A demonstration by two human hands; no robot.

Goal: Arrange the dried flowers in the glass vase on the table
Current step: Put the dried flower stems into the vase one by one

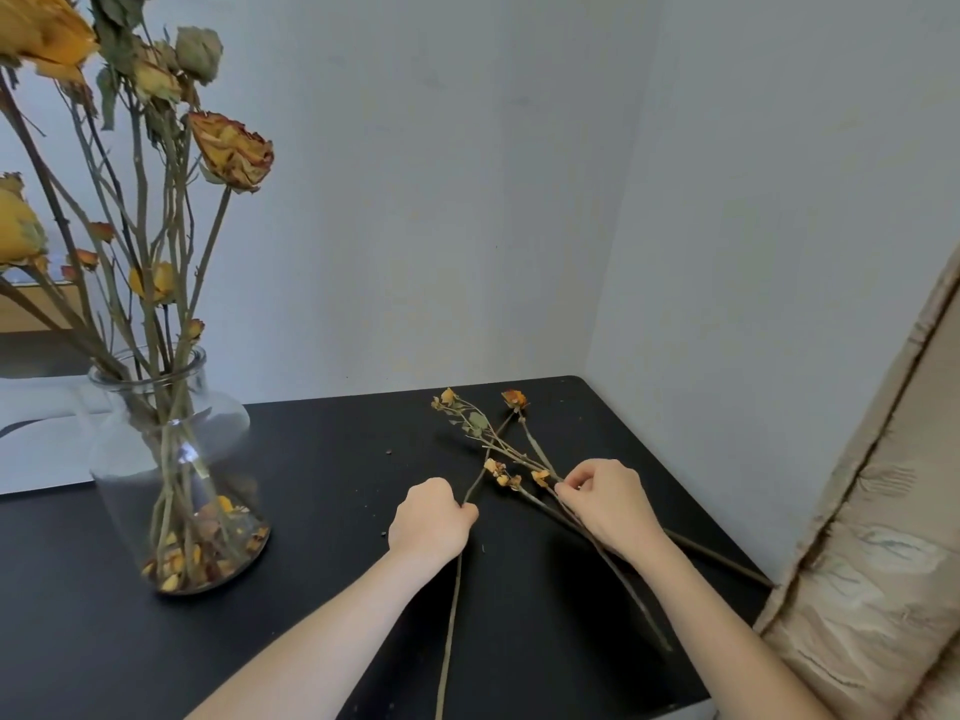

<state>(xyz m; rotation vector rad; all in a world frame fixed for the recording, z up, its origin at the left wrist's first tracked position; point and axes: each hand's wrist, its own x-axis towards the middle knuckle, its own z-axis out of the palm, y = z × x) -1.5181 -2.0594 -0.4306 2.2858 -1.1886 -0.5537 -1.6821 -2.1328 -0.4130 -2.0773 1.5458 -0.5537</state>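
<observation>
Loose stems [511,462] lie crossed in a small pile on the black surface [322,449], right of centre, near the back corner. The vase [176,475] stands well apart at the left of the surface, already holding several tall dried flowers, with fallen petals at its bottom.

Left hand [431,519]: fingers closed around one long stem [451,615], gripped mid-length; its lower end runs toward the camera, its head end seems to go up into the pile. Right hand [605,504]: fingers [569,488] pinched nearly closed on thin stems at the crossing point, beside small dry buds [501,472]; exactly which stem is pinched is hard to tell.

Step in hand, by my reading: separating one stem from the tangle before taking it to the vase.

Doing it well: hold the pile down with the right, draw the left stem out along its own length, not sideways. Dry heads and side twigs snag and snap, and crumbs already dot the surface. Lift clear only once free. Then go in bottom end first, through a gap between the standing stems, low grip, without knocking the heads above.
</observation>
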